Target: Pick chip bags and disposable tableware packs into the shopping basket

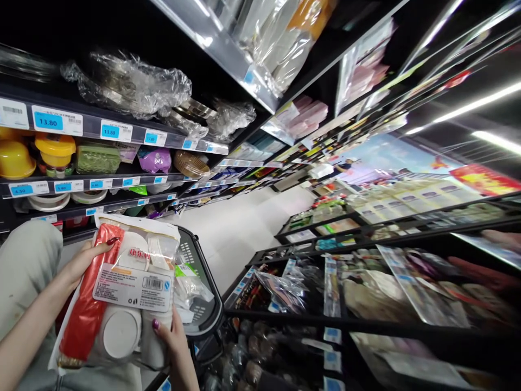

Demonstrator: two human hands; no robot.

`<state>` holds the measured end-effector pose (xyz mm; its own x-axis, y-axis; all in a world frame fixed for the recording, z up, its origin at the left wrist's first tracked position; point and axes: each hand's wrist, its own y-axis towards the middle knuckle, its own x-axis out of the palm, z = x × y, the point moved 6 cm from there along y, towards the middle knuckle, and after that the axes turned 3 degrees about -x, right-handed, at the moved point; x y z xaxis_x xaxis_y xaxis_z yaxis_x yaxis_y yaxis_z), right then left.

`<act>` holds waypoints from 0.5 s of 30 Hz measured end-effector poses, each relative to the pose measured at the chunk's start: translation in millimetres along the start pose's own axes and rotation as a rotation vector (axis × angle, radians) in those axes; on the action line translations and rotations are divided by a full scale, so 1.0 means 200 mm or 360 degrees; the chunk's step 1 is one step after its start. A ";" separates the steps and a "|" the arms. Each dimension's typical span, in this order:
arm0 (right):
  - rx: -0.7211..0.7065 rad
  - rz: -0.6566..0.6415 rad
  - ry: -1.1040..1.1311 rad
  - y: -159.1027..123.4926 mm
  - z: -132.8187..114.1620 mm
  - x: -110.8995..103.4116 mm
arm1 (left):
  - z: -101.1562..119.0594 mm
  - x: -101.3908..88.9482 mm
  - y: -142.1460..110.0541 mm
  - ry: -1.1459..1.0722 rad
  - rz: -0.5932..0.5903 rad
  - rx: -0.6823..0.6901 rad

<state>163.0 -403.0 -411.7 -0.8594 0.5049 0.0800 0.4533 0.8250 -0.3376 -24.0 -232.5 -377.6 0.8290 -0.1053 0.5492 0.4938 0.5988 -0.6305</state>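
A clear plastic pack of disposable tableware [132,288] is held up in front of my lap, tilted, with its printed label towards me. Inside show a rolled red plastic sheet [83,304] and white cups [121,332]. My left hand [87,259] grips the upper left edge, thumb lying over the red roll. At the lower right edge, my right hand [176,334] is closed on the pack, thumb in front. Behind the pack stands a dark shopping basket [217,312], partly hidden, with a clear-wrapped item with a green label [191,285] in it.
On the left, shelves [77,187] with price tags hold yellow bowls [56,150] and a green basket [97,159]. Plastic-wrapped metal ware [134,84] lies above. Across the tiled aisle [244,217] are blurred shelves of packaged goods [386,293]. My knee [30,266] is at left.
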 end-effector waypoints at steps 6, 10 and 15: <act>0.0116 -0.0020 0.0014 -0.01 -0.04 0.04 | -0.03 -0.02 0.04 -0.0063 0.0054 -0.0037; 0.0145 0.0018 0.0050 -0.04 -0.09 0.07 | -0.04 -0.02 0.06 -0.0046 0.0054 -0.0060; 0.0164 0.0029 0.0043 -0.05 -0.11 0.08 | -0.05 -0.03 0.06 -0.0075 0.0153 -0.0106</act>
<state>150.0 -398.2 -386.9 -0.8438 0.5276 0.0977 0.4410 0.7856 -0.4340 -20.4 -232.5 -393.7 0.8609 -0.0114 0.5087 0.4301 0.5503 -0.7156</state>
